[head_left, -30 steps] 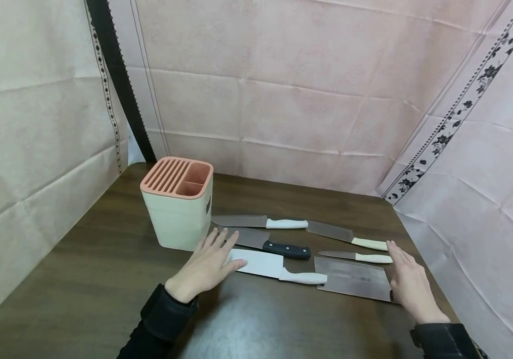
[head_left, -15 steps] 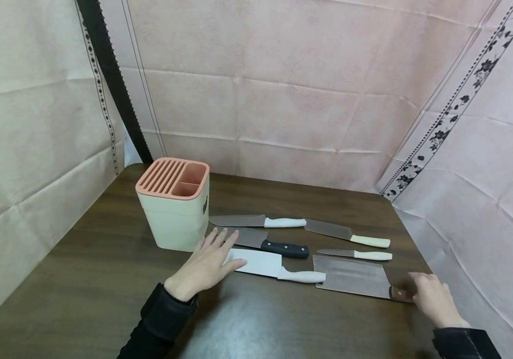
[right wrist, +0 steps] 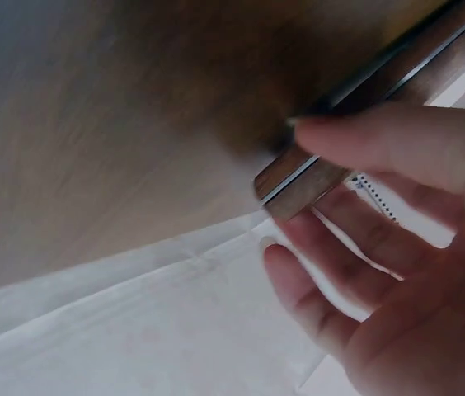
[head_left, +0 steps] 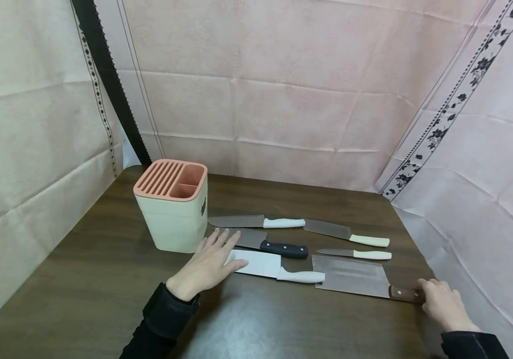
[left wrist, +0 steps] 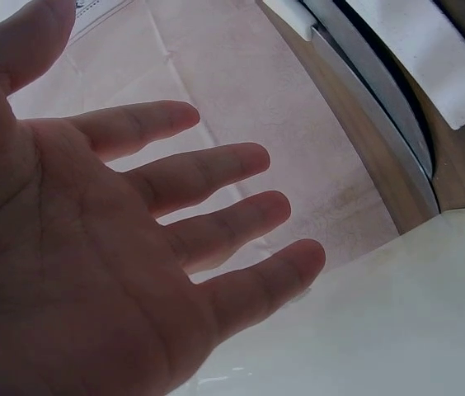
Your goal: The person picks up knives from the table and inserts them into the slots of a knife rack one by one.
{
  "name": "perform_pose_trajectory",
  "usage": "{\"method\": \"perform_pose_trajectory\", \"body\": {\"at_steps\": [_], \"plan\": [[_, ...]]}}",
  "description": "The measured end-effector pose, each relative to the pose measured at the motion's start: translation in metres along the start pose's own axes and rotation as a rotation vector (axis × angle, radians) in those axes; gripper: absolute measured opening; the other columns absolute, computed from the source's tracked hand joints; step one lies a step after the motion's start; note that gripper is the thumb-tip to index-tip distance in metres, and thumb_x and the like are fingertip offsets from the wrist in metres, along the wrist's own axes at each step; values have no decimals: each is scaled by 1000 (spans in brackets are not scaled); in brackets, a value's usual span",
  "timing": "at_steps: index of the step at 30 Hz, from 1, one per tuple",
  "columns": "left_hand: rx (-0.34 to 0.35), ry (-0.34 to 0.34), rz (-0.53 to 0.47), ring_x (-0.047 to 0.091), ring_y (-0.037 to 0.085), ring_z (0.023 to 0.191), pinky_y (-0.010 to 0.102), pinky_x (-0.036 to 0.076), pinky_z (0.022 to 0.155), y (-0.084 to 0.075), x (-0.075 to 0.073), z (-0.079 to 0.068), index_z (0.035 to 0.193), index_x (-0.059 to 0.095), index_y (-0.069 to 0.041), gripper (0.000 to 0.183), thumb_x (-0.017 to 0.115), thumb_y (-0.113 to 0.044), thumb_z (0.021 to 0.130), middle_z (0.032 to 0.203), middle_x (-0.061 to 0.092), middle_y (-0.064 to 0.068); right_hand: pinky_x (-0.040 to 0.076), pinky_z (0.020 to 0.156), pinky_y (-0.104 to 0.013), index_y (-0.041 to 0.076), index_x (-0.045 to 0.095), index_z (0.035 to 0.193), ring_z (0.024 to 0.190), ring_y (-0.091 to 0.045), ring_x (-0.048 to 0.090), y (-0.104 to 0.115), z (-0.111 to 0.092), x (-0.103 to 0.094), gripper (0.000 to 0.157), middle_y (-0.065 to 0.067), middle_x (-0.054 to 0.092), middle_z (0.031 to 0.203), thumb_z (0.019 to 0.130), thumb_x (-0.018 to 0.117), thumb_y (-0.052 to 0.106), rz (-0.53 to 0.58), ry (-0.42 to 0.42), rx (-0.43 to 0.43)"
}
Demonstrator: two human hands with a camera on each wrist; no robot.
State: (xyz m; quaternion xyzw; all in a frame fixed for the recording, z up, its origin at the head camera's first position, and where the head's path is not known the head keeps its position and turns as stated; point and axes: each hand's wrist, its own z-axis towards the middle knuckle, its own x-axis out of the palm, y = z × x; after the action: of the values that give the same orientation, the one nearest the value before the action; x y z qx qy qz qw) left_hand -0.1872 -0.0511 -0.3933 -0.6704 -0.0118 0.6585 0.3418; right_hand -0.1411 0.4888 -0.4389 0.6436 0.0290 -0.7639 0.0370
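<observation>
Right hand (head_left: 446, 305): clamped by thumb and fingers on wide brown-handled steel cleaver (head_left: 352, 277)
Steel blade: flat on dark wooden surface (head_left: 81, 299); might tip from end grip, jogging overlapping all-white cleaver (head_left: 262, 264)
Left hand (head_left: 208, 268): spread, fingers apart, over white blade
Beyond: pale-green holder with pink slotted top (head_left: 171, 222)

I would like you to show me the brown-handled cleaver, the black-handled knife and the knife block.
Brown-handled cleaver (head_left: 359, 278), head view, on its blade.
Black-handled knife (head_left: 281, 249), head view, on its handle.
Knife block (head_left: 171, 225), head view, on its pale front wall.
</observation>
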Motion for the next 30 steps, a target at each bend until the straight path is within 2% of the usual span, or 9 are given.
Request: {"method": "perform_pose_trajectory", "body": {"at_steps": [3,7,13,18,22,25,27,30], "plan": [[7,1,2,10,41,138,65,16,108,-1,-2,-1,145,28,-8,71,45,-51,91,150,26,26,44,54,-62,-2,65,88,72,-46,56,-5,1,-6,34,-23,65,77,54,69,-5,5,10,-15],[10,-9,17,11,41,137,65,16,108,-2,-6,-2,144,29,-7,70,46,-51,91,149,27,26,47,55,-57,3,68,85,69,-39,59,-11,5,-23,30,-18,67,76,55,69,-4,66,34,-25],[8,-16,16,11,42,137,66,16,107,-4,-12,-5,144,30,-7,71,46,-51,91,149,28,26,45,55,-42,0,69,83,62,-18,53,-12,19,-66,30,-9,66,69,54,67,-7,124,53,-92],[9,-14,-1,11,42,137,67,15,107,-5,-12,-8,144,30,-7,70,47,-50,91,149,28,27,42,55,-36,1,70,85,59,-7,48,-8,30,-106,31,-1,64,68,55,76,4,163,104,-100],[12,-16,3,11,42,137,66,16,107,-5,-14,-9,144,31,-7,70,47,-50,91,148,29,27,42,54,-33,4,70,83,59,0,51,-3,38,-133,33,6,65,65,53,83,12,187,72,-162],[15,-19,2,12,43,137,66,16,108,-5,-15,-11,143,32,-6,70,47,-50,91,147,30,28,41,51,-29,5,68,82,57,2,53,3,43,-149,32,10,65,62,54,83,13,238,33,-237],[16,-19,-1,12,43,136,66,16,108,-4,-15,-12,143,32,-6,70,48,-49,91,147,30,28,41,49,-26,4,67,84,57,1,54,9,47,-160,33,11,66,62,57,83,13,291,35,-261],[17,-19,-1,13,43,136,66,16,108,-4,-15,-13,143,32,-6,70,47,-50,91,147,31,28,44,51,-25,3,66,92,60,-4,58,22,53,-178,33,10,68,68,64,81,14,368,65,-253]]}}
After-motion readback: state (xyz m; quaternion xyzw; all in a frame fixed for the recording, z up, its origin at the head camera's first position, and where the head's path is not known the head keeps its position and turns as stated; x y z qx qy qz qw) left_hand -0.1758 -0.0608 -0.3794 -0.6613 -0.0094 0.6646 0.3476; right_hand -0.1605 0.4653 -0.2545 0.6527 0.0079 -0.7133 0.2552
